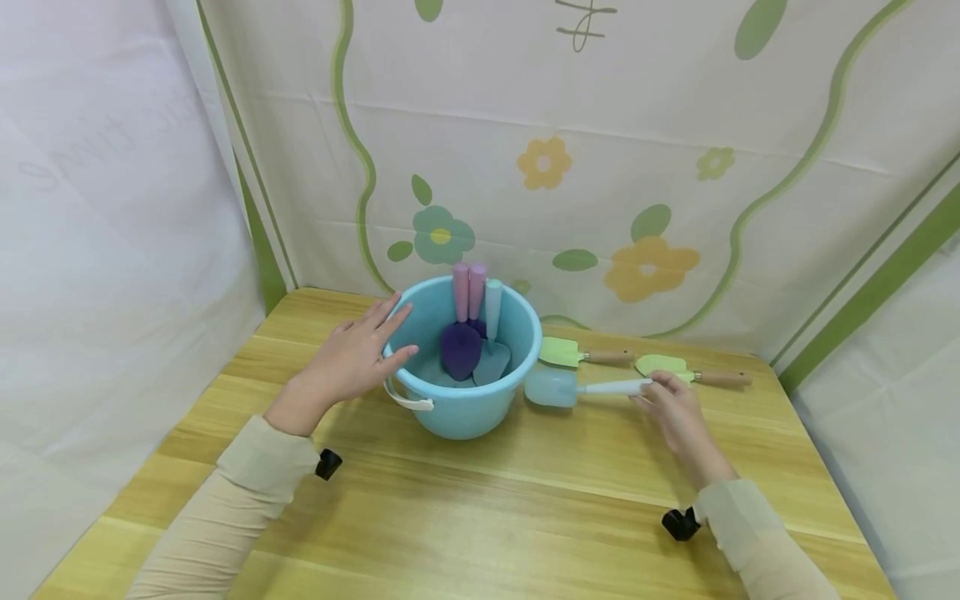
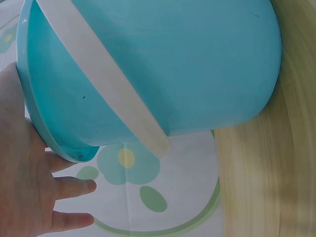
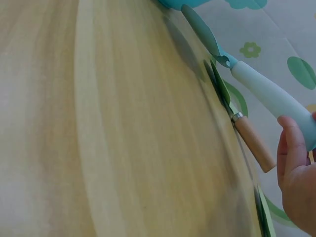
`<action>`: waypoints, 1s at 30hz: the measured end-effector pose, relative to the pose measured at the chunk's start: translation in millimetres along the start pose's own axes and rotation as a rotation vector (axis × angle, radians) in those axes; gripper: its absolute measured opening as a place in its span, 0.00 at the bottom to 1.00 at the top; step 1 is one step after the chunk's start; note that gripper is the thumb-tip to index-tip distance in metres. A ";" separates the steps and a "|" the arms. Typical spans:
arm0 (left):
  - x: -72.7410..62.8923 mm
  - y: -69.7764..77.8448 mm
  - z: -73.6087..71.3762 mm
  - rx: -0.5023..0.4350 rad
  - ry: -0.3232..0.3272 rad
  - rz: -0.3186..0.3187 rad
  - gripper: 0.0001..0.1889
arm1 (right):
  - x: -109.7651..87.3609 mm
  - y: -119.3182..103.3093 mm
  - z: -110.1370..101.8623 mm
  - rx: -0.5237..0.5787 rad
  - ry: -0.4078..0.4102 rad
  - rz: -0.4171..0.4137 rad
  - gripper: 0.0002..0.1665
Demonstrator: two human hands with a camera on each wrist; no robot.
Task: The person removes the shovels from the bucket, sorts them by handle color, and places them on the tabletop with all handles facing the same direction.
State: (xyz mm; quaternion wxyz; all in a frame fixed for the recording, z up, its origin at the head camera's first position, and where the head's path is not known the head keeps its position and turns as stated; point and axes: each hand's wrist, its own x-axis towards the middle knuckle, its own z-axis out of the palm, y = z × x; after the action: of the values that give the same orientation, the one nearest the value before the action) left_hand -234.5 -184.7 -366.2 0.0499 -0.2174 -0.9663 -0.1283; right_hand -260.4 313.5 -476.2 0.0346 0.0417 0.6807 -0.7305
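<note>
A light blue bucket stands on the wooden table, its white handle hanging down the side. Inside lean a purple trowel with a pink handle, a second pink handle and a blue trowel. My left hand rests on the bucket's left rim, fingers spread. To the right, my right hand pinches the end of a pale handle on a light blue trowel. In the right wrist view this trowel is held above the table, blade toward the bucket.
Two green trowels with wooden handles lie behind my right hand: one green trowel beside the bucket, another green trowel farther right. A white curtain with printed flowers hangs along the table's back edge.
</note>
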 end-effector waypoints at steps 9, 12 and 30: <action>0.1 -0.2 -0.6 0.005 -0.002 -0.005 0.39 | 0.3 9.4 -1.1 0.083 -0.001 0.036 0.10; 0.0 -0.3 -0.5 0.005 -0.001 -0.004 0.39 | 1.1 12.3 -1.4 0.100 -0.014 0.036 0.11; 0.4 -0.1 -1.6 -0.003 -0.007 -0.007 0.39 | 1.7 22.7 2.7 0.063 -0.059 0.066 0.11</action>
State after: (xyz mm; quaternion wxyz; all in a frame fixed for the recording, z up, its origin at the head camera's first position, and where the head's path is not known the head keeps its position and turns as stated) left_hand -234.8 -185.1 -364.6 0.0456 -0.2145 -0.9671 -0.1293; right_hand -259.7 309.2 -498.7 0.0774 0.0438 0.6545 -0.7508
